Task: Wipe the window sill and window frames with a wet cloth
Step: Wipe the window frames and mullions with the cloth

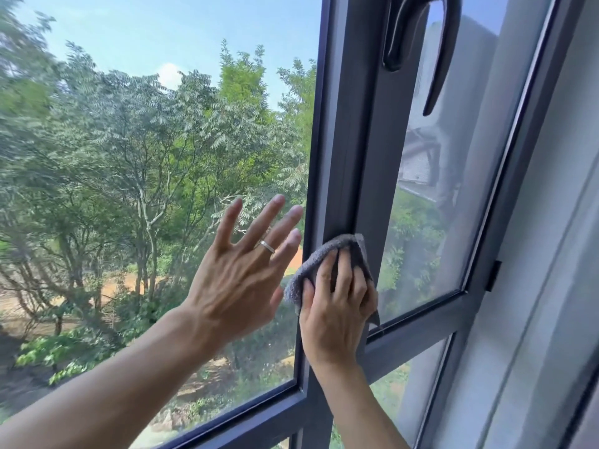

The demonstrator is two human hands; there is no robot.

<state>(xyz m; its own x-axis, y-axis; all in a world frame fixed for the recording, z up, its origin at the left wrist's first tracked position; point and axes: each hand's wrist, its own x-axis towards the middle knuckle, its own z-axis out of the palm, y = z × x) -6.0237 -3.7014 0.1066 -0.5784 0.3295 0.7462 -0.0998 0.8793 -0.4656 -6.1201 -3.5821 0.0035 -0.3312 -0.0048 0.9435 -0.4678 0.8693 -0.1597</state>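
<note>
A dark grey vertical window frame (363, 140) runs down the middle of the view between two panes. My right hand (337, 306) presses a grey cloth (327, 254) flat against the lower part of this frame. My left hand (246, 267) is spread, fingers apart, on or just in front of the left glass pane (129, 157), beside the frame; it wears a ring and holds nothing. The window sill is out of view.
A black window handle (444, 47) hangs on the frame above the cloth. A horizontal frame bar (418, 322) crosses below the right pane, and another bar (246, 422) runs under the left pane. A pale wall (557, 286) borders the right side. Trees stand outside.
</note>
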